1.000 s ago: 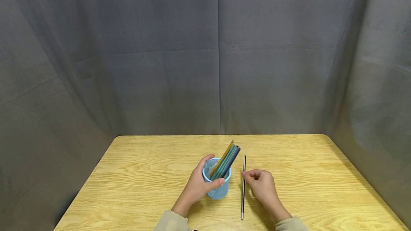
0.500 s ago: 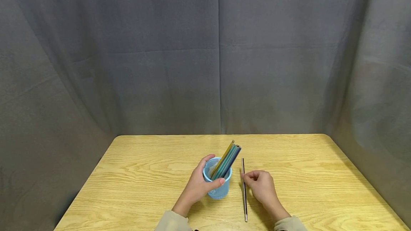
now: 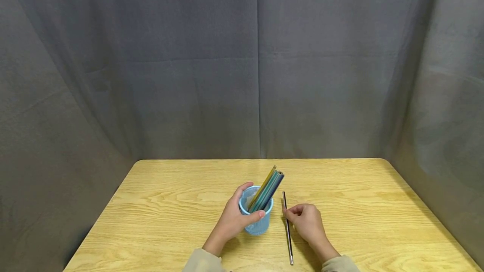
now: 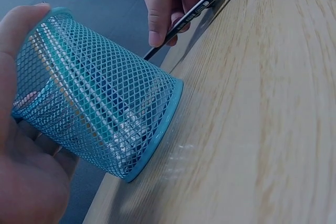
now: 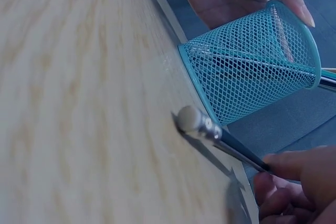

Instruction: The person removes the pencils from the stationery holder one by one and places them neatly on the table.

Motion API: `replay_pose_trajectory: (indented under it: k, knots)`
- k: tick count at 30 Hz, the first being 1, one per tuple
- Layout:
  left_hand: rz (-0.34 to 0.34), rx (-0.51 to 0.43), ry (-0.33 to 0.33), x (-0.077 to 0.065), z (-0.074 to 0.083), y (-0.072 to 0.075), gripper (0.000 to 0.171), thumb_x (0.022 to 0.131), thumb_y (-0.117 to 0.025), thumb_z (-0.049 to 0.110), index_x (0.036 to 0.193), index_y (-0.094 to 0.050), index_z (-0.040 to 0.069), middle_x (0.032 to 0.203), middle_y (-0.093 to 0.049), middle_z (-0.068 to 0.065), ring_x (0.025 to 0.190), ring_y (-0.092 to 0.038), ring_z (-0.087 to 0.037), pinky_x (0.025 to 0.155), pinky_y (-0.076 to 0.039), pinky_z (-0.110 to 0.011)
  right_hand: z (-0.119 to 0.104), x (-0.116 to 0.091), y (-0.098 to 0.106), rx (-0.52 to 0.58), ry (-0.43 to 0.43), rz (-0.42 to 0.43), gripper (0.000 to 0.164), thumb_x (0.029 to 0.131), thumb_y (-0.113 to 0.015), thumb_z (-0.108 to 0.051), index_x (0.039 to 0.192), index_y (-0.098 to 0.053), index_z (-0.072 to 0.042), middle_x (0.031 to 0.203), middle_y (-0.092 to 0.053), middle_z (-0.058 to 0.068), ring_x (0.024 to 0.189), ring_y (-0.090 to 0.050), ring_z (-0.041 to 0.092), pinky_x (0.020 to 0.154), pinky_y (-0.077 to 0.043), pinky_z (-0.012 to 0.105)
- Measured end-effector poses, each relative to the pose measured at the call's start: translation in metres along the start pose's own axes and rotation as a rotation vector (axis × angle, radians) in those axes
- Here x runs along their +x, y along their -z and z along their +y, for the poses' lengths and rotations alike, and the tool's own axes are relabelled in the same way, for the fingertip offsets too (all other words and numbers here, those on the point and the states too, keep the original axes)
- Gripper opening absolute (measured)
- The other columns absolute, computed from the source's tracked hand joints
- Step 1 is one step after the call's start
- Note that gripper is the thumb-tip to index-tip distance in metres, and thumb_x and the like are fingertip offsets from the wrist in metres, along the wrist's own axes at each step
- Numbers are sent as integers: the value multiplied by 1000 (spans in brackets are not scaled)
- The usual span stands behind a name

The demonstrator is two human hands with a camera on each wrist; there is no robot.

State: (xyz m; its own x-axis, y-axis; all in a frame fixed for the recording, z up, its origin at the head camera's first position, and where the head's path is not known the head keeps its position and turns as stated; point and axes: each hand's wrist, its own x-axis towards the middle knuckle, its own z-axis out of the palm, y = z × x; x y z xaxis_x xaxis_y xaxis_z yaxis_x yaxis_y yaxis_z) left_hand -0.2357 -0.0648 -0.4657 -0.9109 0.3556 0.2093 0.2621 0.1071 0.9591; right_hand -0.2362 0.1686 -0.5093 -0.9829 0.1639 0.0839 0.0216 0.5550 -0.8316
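My left hand (image 3: pixel 231 218) grips a light blue mesh pencil cup (image 3: pixel 259 226) from its left side, thumb and fingers at the rim. Several pencils (image 3: pixel 267 189), yellow, teal and dark blue, lean to the right inside it. To the right of the cup, my right hand (image 3: pixel 308 220) pinches a dark pencil (image 3: pixel 289 244) between thumb and fingertips. White lettering with "HB" runs along that pencil (image 4: pixel 202 7) in the left wrist view. A white eraser (image 5: pixel 189 118) in a silver band tips its near end, close over the table in the right wrist view.
The wood-grain table (image 3: pixel 170 205) has rounded far corners. Grey curtains (image 3: pixel 189 95) hang behind it and along both sides. Something pale (image 3: pixel 248 200) lies inside the cup beside the pencils.
The dark pencil has turned slightly, its far end going left and its eraser end right. It and my right hand have slid a little nearer to me. My left hand and cup stay put.
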Motion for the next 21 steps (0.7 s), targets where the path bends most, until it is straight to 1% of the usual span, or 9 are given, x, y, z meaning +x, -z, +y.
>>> replay_pose_trajectory:
  k: [2,7,10,13,18,21]
  knots:
    - [4,6,3,2,-8,0,77,84,-78,24,149,-37,21,130,-53,-17,116,-54,-36,94,-43,-58,0,-1,0,-10,0,-3,20,87,-77,-22,73,-74,-8,63,-61,-3,57,-49,14,49,-36,25]
    - [6,31,0,9,-30,-1,79,84,-79,27,149,-35,30,131,-53,-10,115,-55,-30,93,-45,-54,-1,-1,-1,-39,8,3,19,85,-78,-22,71,-74,-9,60,-62,-4,57,-51,13,50,-37,26]
    - [1,34,-6,11,-33,-1,79,83,-79,29,149,-35,32,131,-54,-8,115,-55,-28,93,-46,-53,0,-1,-1,-62,12,4,19,84,-79,-21,70,-74,-10,59,-62,-5,57,-52,13,51,-38,26]
    - [0,23,-2,10,-29,-1,79,83,-79,27,149,-36,30,131,-54,-10,115,-55,-30,94,-45,-54,0,0,-1,-78,18,1,19,83,-79,-21,68,-73,-11,58,-62,-6,57,-53,12,53,-39,28]
    - [3,6,7,2,-7,0,76,84,-78,22,149,-38,21,131,-53,-17,115,-54,-36,94,-44,-56,0,0,-2,-100,33,-3,20,81,-80,-21,65,-72,-12,54,-61,-7,55,-53,11,54,-41,29]
    - [7,11,0,-1,1,0,76,84,-79,23,149,-39,19,131,-53,-16,116,-54,-35,93,-45,-57,0,0,-2,-113,33,-3,22,80,-81,-21,64,-71,-12,53,-60,-7,54,-53,12,53,-41,29]
